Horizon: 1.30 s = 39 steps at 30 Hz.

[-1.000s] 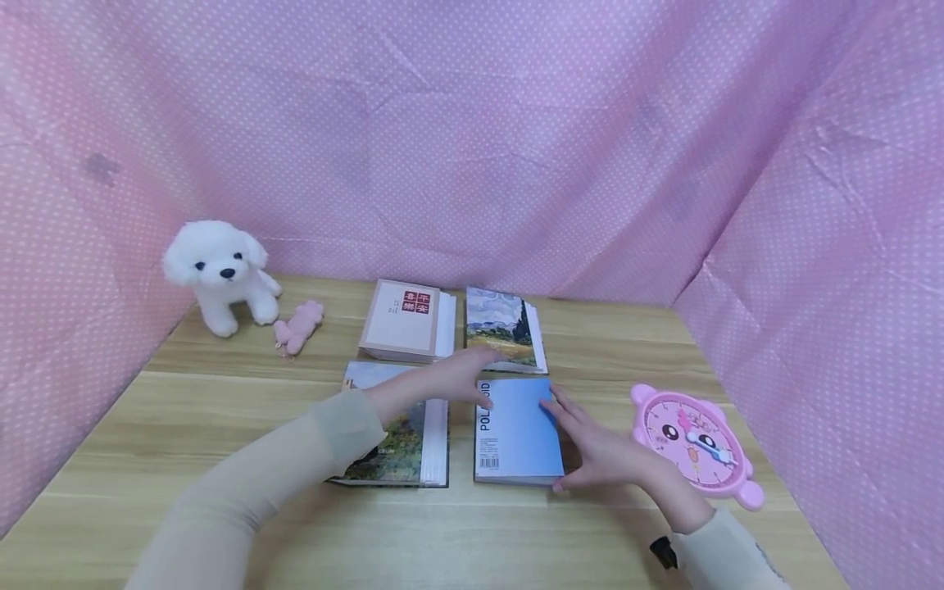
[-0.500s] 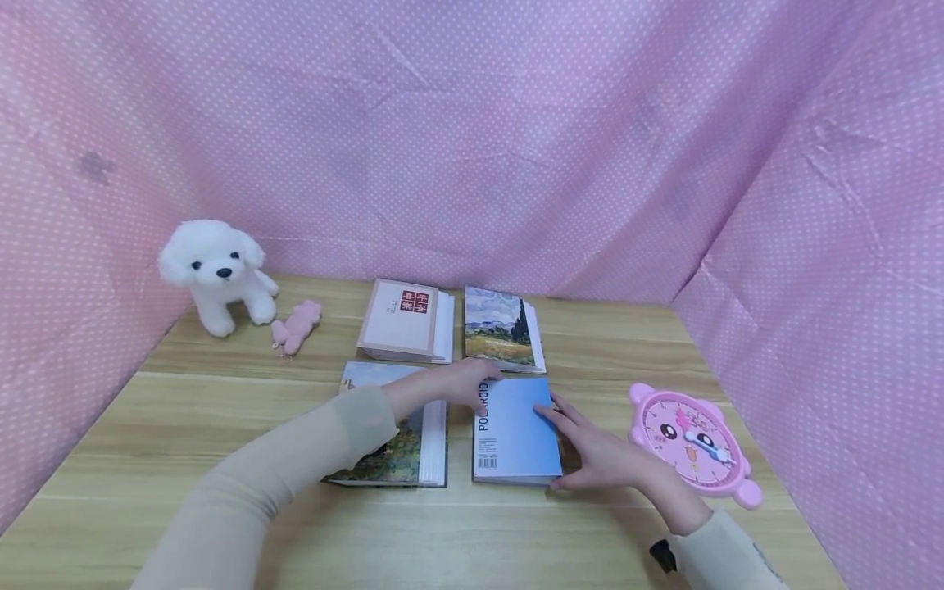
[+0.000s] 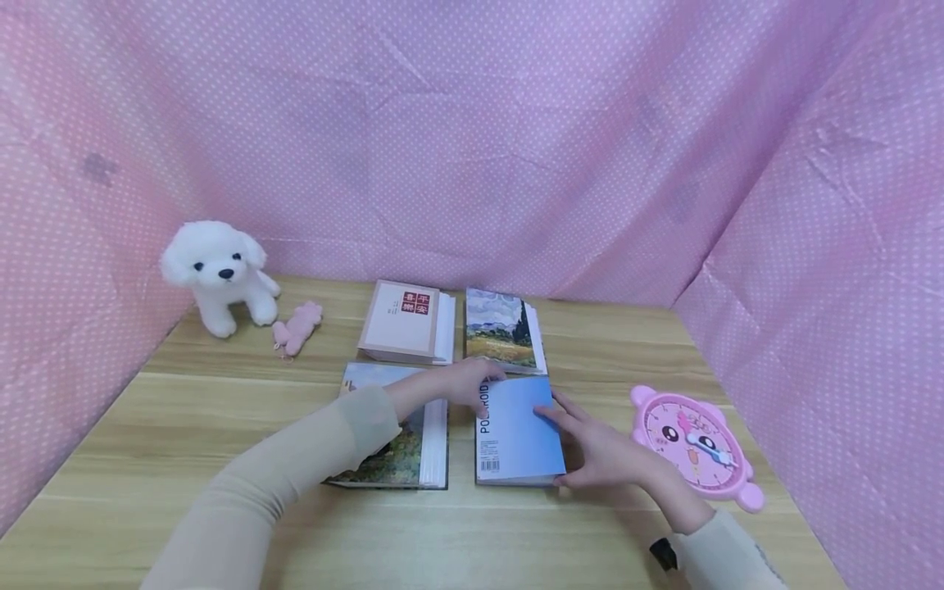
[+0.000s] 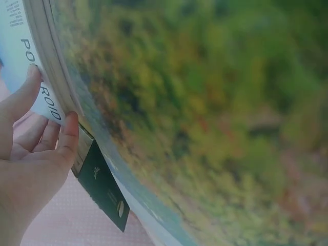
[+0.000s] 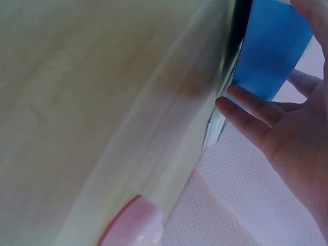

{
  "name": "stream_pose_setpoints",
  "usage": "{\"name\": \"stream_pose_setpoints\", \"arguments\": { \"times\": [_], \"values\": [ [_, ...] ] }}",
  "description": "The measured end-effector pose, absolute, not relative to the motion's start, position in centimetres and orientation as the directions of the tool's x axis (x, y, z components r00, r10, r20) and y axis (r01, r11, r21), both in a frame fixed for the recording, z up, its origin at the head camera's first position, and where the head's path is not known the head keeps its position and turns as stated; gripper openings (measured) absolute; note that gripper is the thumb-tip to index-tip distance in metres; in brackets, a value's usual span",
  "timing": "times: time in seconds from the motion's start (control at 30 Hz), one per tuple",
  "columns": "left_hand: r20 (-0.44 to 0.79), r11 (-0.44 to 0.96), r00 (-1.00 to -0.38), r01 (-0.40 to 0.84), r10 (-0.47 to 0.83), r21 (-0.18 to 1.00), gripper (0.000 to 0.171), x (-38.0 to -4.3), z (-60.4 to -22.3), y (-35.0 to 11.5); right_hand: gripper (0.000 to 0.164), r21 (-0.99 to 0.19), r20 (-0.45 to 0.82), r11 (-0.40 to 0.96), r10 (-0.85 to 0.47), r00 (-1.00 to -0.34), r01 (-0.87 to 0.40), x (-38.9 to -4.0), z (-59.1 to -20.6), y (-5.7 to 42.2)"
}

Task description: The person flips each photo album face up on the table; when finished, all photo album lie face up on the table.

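Note:
A blue photo album (image 3: pixel 519 434) marked POLAROID lies on the table, in front of both hands. My left hand (image 3: pixel 466 383) pinches its far left corner. In the left wrist view the thumb of the left hand (image 4: pixel 43 148) lies on the lettering, with the other fingers at the album's edge. My right hand (image 3: pixel 601 447) spans the right side, thumb by the near right corner and a forefinger on the cover. In the right wrist view the fingers of the right hand (image 5: pixel 287 123) are mostly straight against the blue cover.
A landscape-covered album (image 3: pixel 398 467) lies left, partly under the left forearm. Behind are a cream album (image 3: pixel 398 324) and a painting-covered album (image 3: pixel 501 328). A white plush dog (image 3: pixel 221 270) and pink plush toy (image 3: pixel 298 328) sit far left, a pink toy clock (image 3: pixel 693 442) right.
My left hand has come back slightly from the painting-covered album and closed on the blue album's far left corner. The right hand's forefinger has slid a little farther onto the cover.

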State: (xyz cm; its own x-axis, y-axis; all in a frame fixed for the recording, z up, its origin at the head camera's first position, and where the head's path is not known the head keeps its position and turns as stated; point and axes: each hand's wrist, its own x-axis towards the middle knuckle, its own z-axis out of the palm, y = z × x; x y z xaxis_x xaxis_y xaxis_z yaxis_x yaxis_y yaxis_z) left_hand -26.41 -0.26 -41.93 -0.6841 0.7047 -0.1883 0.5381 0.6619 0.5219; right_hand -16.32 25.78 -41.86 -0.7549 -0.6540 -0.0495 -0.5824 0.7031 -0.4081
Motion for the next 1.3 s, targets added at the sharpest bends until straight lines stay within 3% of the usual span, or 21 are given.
{"name": "stream_pose_setpoints", "arguments": {
  "times": [0.4,0.63,0.87,1.3],
  "values": [
    [-0.124,0.621,-0.690,0.540,0.713,0.567,0.058,-26.3,-41.7,-0.4,0.088,-0.527,0.067,0.614,-0.659,-0.749,-0.588,-16.6,-40.9,26.0],
    [-0.059,0.585,-0.690,0.561,0.722,0.586,0.052,-26.5,-41.7,0.2,0.088,-0.477,0.158,0.601,-0.659,-0.735,-0.642,-16.6,-40.5,25.9],
    [0.020,0.572,-0.694,0.610,0.720,0.549,0.059,-26.5,-41.2,0.6,0.089,-0.510,0.208,0.554,-0.663,-0.719,-0.658,-16.6,-40.0,25.6],
    [0.122,0.556,-0.757,0.569,0.641,0.606,0.053,-26.2,-40.5,0.3,0.083,-0.482,0.252,0.580,-0.626,-0.738,-0.657,-16.5,-38.9,25.2]
  ]
}}
